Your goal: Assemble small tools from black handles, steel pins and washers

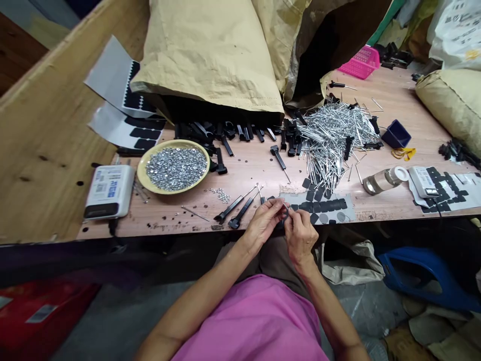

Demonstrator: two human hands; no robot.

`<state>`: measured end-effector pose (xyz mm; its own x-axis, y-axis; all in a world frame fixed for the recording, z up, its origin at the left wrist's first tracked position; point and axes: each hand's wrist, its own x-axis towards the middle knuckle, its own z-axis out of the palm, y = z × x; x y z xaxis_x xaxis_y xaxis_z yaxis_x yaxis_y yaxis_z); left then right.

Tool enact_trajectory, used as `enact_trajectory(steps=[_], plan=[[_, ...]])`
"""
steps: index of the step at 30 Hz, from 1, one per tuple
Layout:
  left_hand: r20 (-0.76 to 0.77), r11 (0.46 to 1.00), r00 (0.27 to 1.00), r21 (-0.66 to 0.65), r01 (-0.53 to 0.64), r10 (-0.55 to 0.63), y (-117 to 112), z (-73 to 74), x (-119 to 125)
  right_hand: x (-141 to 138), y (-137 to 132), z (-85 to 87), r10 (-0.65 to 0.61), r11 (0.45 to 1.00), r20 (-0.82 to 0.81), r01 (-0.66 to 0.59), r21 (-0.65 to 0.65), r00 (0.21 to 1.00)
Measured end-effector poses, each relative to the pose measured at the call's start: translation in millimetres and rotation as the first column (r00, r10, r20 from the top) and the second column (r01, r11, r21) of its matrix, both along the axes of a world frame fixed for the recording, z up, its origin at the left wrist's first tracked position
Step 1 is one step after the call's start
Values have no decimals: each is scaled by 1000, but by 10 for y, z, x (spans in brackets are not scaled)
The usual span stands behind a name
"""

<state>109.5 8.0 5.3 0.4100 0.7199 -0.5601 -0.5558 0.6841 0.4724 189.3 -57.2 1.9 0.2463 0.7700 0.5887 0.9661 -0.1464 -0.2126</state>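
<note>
The left hand and right hand meet just below the centre of the frame, fingertips pinched together on a small part; it is mostly hidden by the fingers, with a thin silvery length showing between them. The part is at the table's near edge. Just right of the hands lies a grey sheet with dark pads on it. To the left of the hands, black-ended rods lie slanted on the table, with a few loose nuts near them. Above and right of the hands is a heap of silvery rods, black pieces among them. A clear bottle lies tilted right of the heap, below a dark blue box. Left of centre stands a yellow bowl full of nuts, beside a white device. Paper sacks fill the upper middle; a pink basket sits at upper right.
</note>
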Motion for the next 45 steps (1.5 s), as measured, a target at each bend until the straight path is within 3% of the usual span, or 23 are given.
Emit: enact_trajectory(steps=[4,7,9,12,15,20,25,31,33,37,39,41,45], plan=[[-36,980,987,135,-149,155,-65,35,103,-122,83,-71,-73,997,-203,64,-50,976],[-90,968,975,168,-188,205,-5,34,76,-127,138,-9,36,994,-415,-76,-80,909],[-117,971,975,167,-169,189,83,32,4,-41,186,55,133,985,-503,-171,-30,854],[-138,975,979,186,-125,152,253,47,-112,161,298,80,181,982,-518,-183,48,836],[-147,960,963,200,-197,228,447,61,-146,288,427,-44,221,972,-492,-234,35,842],[-131,953,945,87,-291,301,754,63,-98,250,517,-313,286,942,-497,-335,-11,819],[-65,932,940,-124,-340,334,919,191,-238,282,493,-358,325,909,-452,-406,-93,831],[-16,959,973,-164,-230,231,812,454,-587,355,592,-319,413,834,-258,-477,-278,873],[-23,960,988,-235,-154,153,713,485,-674,344,687,-317,455,802,-201,-498,-330,867],[56,881,996,-466,82,-63,480,419,-748,262,885,-306,506,731,-148,-513,-450,850],[93,841,986,-514,168,-140,379,354,-746,209,956,-274,518,694,-118,-497,-521,847],[72,851,983,-491,184,-171,307,293,-734,166,1000,-224,544,652,-79,-481,-586,835],[4,928,982,-327,180,-190,256,216,-714,127,1038,-129,605,581,-31,-468,-666,796]])
